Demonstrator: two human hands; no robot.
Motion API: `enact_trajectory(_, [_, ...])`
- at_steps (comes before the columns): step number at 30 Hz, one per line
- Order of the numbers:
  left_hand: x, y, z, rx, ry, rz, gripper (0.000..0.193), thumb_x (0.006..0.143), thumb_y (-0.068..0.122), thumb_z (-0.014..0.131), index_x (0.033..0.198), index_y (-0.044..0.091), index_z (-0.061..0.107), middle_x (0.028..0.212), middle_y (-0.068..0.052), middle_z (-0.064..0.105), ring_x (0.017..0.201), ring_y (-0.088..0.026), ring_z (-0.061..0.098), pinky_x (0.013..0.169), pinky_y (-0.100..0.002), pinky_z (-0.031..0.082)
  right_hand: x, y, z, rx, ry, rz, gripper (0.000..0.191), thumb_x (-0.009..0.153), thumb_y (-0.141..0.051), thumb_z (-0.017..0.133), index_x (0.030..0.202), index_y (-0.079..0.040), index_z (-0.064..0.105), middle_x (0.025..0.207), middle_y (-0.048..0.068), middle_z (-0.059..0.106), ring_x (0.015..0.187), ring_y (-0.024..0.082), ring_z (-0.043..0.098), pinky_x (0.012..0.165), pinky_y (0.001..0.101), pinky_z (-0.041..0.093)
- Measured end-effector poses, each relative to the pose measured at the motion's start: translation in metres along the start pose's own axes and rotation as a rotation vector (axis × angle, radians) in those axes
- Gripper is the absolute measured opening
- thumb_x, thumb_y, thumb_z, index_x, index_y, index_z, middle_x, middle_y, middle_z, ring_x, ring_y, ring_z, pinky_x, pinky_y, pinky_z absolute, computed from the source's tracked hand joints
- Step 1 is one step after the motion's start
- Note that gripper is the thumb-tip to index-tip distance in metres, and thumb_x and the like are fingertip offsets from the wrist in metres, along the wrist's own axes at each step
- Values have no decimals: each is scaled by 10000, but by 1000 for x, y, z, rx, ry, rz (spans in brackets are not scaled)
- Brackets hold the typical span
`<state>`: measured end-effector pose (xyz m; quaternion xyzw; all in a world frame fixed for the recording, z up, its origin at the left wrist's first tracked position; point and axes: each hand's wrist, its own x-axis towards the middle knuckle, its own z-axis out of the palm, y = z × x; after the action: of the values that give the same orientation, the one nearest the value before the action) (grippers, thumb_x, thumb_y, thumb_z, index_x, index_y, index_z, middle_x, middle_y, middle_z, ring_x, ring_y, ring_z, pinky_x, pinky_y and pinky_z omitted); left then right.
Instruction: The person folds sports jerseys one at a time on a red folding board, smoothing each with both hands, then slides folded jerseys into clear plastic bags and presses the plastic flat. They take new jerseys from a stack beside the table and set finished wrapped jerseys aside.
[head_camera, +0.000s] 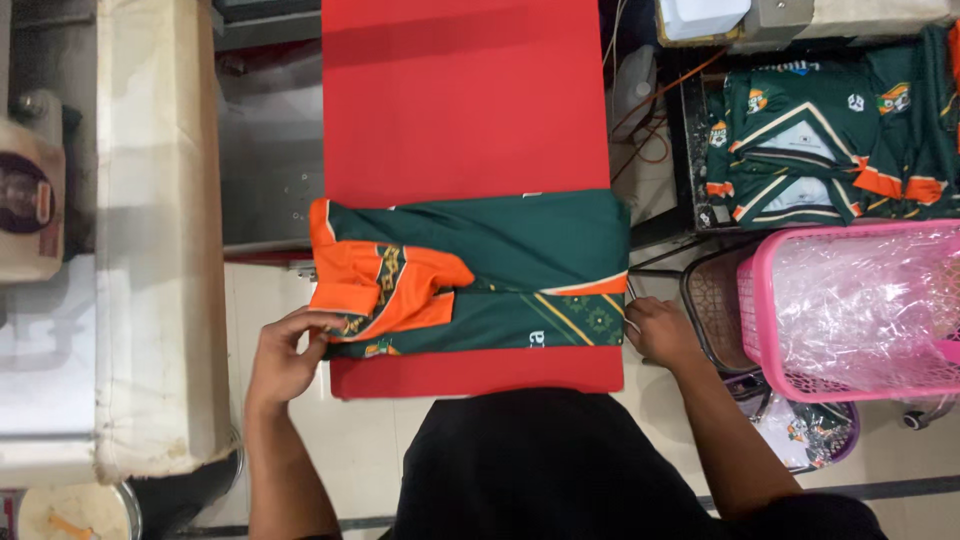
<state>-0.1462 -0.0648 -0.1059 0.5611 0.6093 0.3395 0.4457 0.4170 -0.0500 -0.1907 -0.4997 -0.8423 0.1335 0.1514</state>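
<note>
Jersey (500, 270), green with orange sleeves, lies folded across the red bench (460, 100), stretched between both hands. Left hand (285, 355) pinches its sleeve end; right hand (658, 330) grips the opposite edge. Pink basket (760, 330) stands just beyond the right hand.

A folded green and orange jersey (480, 275) is lying across a red desk (465, 100). The left hand (285, 355) is gripping its orange sleeve end, while the right hand (658, 330) is pressing the opposite edge. Just beyond the right hand, a pink basket (850, 310) is holding clear plastic, with more jerseys (820, 140) stacked farther off.
</note>
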Motion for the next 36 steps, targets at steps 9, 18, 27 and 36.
enact_trajectory(9, [0,9,34,-208,215,164,179,833,-90,784,935,-6,662,978,-46,662,927,-107,649,846,-259,540,67,-52,-42,247,512,285,101,1012,-84,661,1070,-28,721,1018,123,691,863,274,686,770,396,559])
enact_trajectory(18, [-6,57,24,-43,-24,139,317,813,-135,709,1073,45,687,1049,-44,651,955,-126,648,748,-245,533,193,-202,-22,394,101,-195,503,904,-247,755,1320,8,631,1165,193,674,1101,363,621,931,440,489])
enact_trajectory(27, [23,46,24,-211,112,177,498,878,-127,646,1345,44,626,1290,-110,620,1177,-191,628,1013,-302,519,172,-214,19,750,99,571,205,972,-226,702,1002,-26,671,776,125,620,776,316,590,704,411,478])
enact_trajectory(36, [49,33,31,321,262,126,483,845,133,779,1312,80,670,1467,-222,534,1339,-389,538,1100,-441,439,139,-170,3,508,253,167,122,894,-148,730,871,-39,681,969,90,667,967,281,644,852,401,518])
